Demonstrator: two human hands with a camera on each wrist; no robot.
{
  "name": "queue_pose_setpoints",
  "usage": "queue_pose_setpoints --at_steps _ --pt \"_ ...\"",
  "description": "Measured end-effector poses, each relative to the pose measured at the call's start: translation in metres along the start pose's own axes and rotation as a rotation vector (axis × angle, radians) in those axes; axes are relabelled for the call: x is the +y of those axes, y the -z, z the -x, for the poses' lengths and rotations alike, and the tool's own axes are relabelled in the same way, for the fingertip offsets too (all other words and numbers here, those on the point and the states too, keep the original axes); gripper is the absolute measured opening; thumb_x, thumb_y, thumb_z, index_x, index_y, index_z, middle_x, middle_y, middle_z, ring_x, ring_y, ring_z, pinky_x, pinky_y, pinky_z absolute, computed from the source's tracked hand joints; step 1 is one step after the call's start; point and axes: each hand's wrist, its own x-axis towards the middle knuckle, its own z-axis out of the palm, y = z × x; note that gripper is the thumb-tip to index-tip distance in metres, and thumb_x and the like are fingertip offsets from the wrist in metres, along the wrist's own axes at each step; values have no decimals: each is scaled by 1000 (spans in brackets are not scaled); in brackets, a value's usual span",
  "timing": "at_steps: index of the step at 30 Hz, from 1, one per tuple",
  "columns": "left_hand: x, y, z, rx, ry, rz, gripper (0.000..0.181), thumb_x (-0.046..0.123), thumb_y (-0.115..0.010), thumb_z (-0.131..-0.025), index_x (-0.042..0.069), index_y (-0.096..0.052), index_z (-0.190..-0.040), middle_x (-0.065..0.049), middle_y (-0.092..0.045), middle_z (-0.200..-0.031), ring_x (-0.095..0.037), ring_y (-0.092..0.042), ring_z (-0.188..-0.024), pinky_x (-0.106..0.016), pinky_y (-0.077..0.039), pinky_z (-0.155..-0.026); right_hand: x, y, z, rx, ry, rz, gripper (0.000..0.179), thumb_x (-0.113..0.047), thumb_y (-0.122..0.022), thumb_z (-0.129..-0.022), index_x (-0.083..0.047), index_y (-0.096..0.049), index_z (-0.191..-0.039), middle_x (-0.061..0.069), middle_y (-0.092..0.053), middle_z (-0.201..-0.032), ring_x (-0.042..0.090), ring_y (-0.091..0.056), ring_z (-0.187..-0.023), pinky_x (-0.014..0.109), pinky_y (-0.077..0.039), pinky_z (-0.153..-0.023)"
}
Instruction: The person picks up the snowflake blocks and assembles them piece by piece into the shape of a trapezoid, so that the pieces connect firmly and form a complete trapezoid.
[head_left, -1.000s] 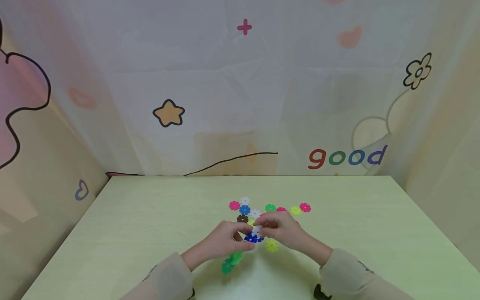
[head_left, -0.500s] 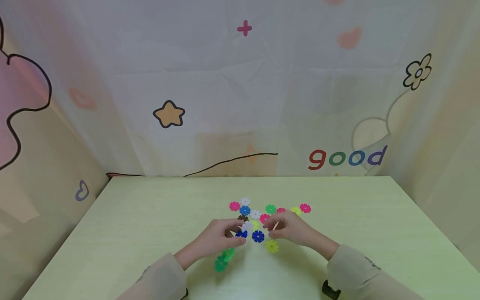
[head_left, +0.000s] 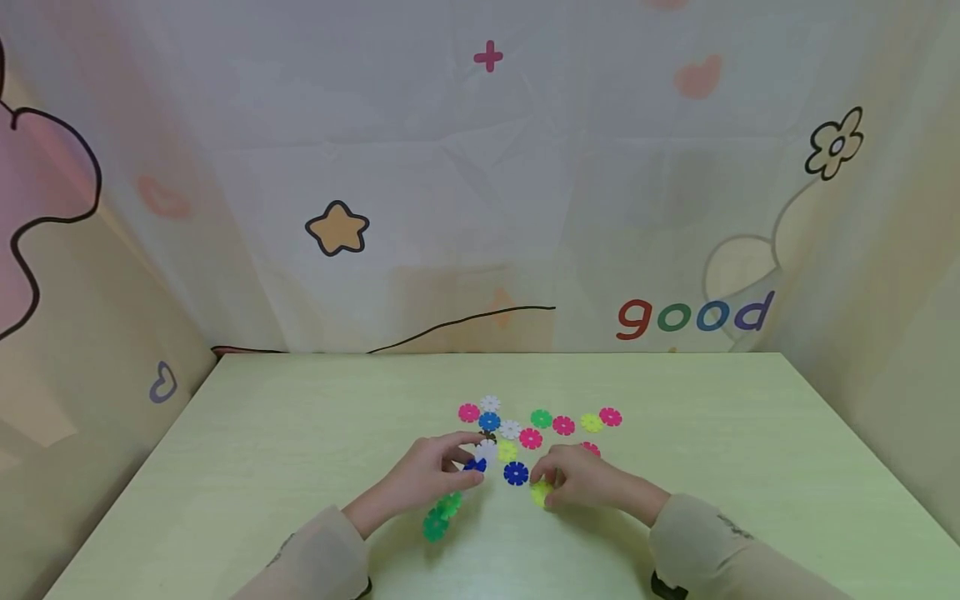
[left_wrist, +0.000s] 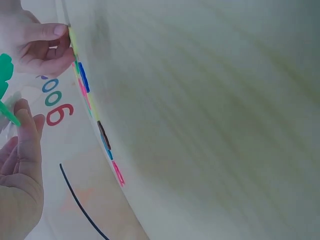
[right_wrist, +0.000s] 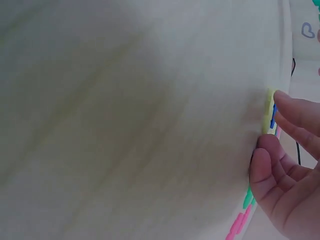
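My left hand (head_left: 423, 473) holds a joined chain of notched plastic snowflake discs above the table. The chain has green discs (head_left: 435, 525) at its lower end, a dark blue disc (head_left: 476, 467) by the fingertips and a white disc (head_left: 486, 451) at the upper end. The fingers hide part of it. My right hand (head_left: 581, 479) is down at the table, thumb and fingertips pinching the edges of a yellow snowflake disc (head_left: 540, 495). In the right wrist view, that yellow disc (right_wrist: 267, 112) lies low against the tabletop. A loose dark blue disc (head_left: 516, 473) lies between the hands.
Several loose discs lie flat beyond the hands, among them a pink disc (head_left: 530, 438), a green disc (head_left: 542, 418), a light blue disc (head_left: 490, 421) and a yellow disc (head_left: 507, 451). The pale table (head_left: 300, 433) ends at a printed curtain (head_left: 420, 167).
The hands have moved apart. My right hand has let go of the chain and come down onto the yellow disc. My left hand has drawn the chain a little left.
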Motion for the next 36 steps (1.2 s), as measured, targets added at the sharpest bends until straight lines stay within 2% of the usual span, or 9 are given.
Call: queue_pose_setpoints --at_steps 6,14,24,29,36 --pt "0 1 0 3 12 0 49 28 -63 -81 17 -48 -126 -7 -64 -106 -16 -60 -88 -29 -51 -76 -4 -2 0 -10 -26 46 22 -13 -73 -70 -15 -66 -91 -3 -53 -81 13 -49 -78 27 -44 -67" --pt "0 2 0 9 14 2 48 27 -64 -81 19 -49 -125 -8 -63 -106 -17 -61 -88 -31 -51 -77 -4 -2 2 0 -20 43 24 -12 -74 -70 -14 -57 -86 -4 -54 -78 13 -47 -74 26 -43 -66" --pt "-1 3 2 17 -3 21 49 31 -64 -80 20 -49 -125 -9 -63 -107 -17 -61 -87 -29 -51 -76 0 3 8 -3 -42 -106 18 0 -65 -75 -11 -55 -84 2 -52 -76 16 -49 -67 27 -45 -58" --pt "-1 3 2 21 -20 23 49 31 -64 -80 19 -50 -125 -11 -63 -108 -15 -60 -83 -26 -51 -73 -1 10 9 37 -28 -154 15 2 -62 -77 -9 -56 -85 2 -52 -74 15 -51 -63 26 -47 -57" --pt "0 1 2 14 -45 -11 46 29 -63 -81 21 -51 -125 -11 -61 -112 -11 -57 -77 -19 -49 -67 -6 18 10 98 14 -279 14 -2 -62 -79 -2 -57 -91 5 -55 -79 15 -57 -65 27 -51 -60"
